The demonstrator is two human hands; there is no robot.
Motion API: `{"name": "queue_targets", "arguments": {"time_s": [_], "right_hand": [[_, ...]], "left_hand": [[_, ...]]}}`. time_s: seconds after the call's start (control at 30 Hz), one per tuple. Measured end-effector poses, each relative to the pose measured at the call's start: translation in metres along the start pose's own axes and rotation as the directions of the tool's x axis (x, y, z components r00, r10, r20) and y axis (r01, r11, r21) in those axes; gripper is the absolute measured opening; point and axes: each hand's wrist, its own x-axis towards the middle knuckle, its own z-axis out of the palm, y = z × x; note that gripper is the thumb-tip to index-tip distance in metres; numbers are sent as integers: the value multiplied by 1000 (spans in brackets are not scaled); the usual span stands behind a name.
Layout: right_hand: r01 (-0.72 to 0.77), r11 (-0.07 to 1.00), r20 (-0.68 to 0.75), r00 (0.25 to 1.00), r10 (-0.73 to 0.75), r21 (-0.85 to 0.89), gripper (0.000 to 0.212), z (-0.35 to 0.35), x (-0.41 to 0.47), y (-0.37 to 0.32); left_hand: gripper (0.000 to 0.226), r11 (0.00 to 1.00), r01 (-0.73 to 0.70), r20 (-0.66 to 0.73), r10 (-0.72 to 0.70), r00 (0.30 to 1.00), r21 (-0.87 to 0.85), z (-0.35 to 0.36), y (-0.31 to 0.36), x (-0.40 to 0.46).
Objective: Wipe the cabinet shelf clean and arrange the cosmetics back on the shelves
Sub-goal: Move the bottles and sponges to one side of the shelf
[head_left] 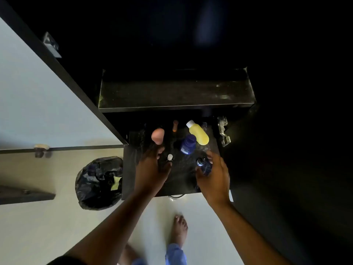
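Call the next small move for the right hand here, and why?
Probably lift the dark blue bottle up to the upper shelf. The right hand already curls round it, the upper shelf is bare with wipe streaks, and the yellow bottle and other cosmetics still crowd the lower surface. The left hand is at a small white-capped item; its grip is unclear.

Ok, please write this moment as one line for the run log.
left hand: pinches small white-capped dark bottle | right hand: grips dark blue bottle | yellow plastic bottle: on lower black shelf | upper shelf: bare
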Motion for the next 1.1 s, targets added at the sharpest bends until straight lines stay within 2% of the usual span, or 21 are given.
{"name": "queue_targets", "arguments": {"time_s": [0.27, 0.4, 0.53, 0.77, 0.97, 1.1], "right_hand": [[7, 1000, -10, 1000, -7, -11, 38, 25, 17, 22], [21, 1000, -61, 998, -21, 1, 36, 37, 19, 34], [34, 999, -111, 993, -34, 1, 36, 46, 8, 31], [202, 979, 52, 978, -202, -7, 34, 89, -13, -11], [322, 947, 62, 945, -322, 18, 33, 130, 4, -42], [386, 922, 76, 919, -386, 14, 28, 147, 16, -58]], "left_hand": [[40, 999, -26, 16, 26, 1000, -20, 26, -14, 16], [30, 998, -60, 4, 60, 998, 31, 36, -26, 19], [31, 997, -79, -47, 80, 996, 16, 32, -30, 17], [30, 998, -61, -179, 62, 982, 12, 1, -52, 18], [20, 999, -17, -262, 29, 965, 49, -23, -75, 33], [22, 999, -8, -294, 23, 956, 51, -29, -79, 39]]}}
